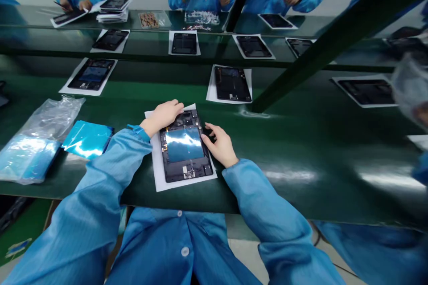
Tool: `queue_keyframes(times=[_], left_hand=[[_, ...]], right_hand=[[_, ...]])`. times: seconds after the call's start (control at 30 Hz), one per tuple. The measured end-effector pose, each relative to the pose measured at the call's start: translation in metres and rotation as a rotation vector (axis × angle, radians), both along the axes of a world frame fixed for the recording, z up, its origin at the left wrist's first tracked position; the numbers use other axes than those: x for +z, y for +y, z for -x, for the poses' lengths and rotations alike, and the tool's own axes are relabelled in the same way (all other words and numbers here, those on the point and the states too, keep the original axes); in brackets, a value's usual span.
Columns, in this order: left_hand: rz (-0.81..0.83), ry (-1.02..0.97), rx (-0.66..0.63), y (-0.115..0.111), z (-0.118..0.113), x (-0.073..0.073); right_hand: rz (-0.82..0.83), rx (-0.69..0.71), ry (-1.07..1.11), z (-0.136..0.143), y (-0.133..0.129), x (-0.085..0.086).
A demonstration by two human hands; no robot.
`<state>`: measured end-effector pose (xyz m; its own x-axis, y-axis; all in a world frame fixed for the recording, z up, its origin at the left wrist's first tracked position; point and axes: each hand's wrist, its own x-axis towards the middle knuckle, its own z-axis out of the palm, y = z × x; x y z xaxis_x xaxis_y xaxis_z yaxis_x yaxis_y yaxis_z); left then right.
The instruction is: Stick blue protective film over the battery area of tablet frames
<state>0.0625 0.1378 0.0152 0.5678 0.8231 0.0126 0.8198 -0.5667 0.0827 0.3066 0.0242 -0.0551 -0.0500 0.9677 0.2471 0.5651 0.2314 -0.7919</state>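
Observation:
An opened black tablet body (174, 170) lies on a white sheet (158, 178) near the table's front edge. Over its middle is a shiny blue film panel (183, 144). My left hand (165, 115) rests across the tablet's upper left corner, its fingers bent together; whether they grip anything is hidden. At the right edge, my right hand (219, 142) touches the tablet's side with the thumb, its fingers apart and holding nothing. Small boards and connectors show along the tablet's lower and left edges.
Blue film sheets (88, 138) and a clear plastic bag (43, 138) lie to the left. More tablets on white sheets sit beyond, one at back left (92, 75), another at back right (233, 83). A dark slanted post (301, 64) rises at right. Several co-workers sit opposite.

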Motion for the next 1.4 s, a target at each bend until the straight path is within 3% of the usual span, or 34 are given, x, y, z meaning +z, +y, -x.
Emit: queue_keyframes(times=[0.2, 0.3, 0.37, 0.43, 0.53, 0.7, 0.8, 0.87, 1.0, 1.17, 1.27, 1.4], left_hand=[[-0.089, -0.188, 0.105, -0.003, 0.029, 0.044], [-0.105, -0.32, 0.13, -0.002, 0.043, 0.056], [-0.164, -0.425, 0.179, -0.002, 0.054, 0.056], [-0.299, -0.553, 0.271, -0.007, 0.063, 0.048], [-0.438, -0.67, 0.354, -0.022, 0.074, 0.021], [-0.252, -0.56, 0.231, -0.046, 0.073, -0.034], [-0.156, -0.494, 0.176, -0.046, 0.069, -0.05], [-0.128, -0.47, 0.182, -0.042, 0.069, -0.053], [-0.084, -0.442, 0.204, -0.037, 0.069, -0.054], [-0.038, -0.431, 0.2, -0.035, 0.064, -0.056], [-0.022, -0.428, 0.209, -0.033, 0.061, -0.056], [-0.01, -0.424, 0.214, -0.033, 0.061, -0.054]], right_hand=[[0.283, 0.204, 0.207, -0.01, -0.018, 0.017], [0.325, 0.196, 0.226, -0.005, -0.016, 0.02], [0.302, 0.132, 0.227, 0.003, -0.003, 0.018], [0.256, 0.048, 0.218, 0.015, 0.022, 0.013], [0.202, -0.067, 0.187, 0.036, 0.083, 0.005], [0.156, -0.271, 0.088, 0.063, 0.204, 0.004], [0.157, -0.352, 0.005, 0.071, 0.252, 0.006], [0.154, -0.376, -0.062, 0.07, 0.267, 0.008], [0.111, -0.41, -0.188, 0.042, 0.264, 0.014], [0.117, -0.56, -0.278, -0.041, 0.231, 0.033], [0.154, -0.514, -0.289, -0.079, 0.218, 0.04], [0.154, -0.411, -0.272, -0.09, 0.216, 0.038]])
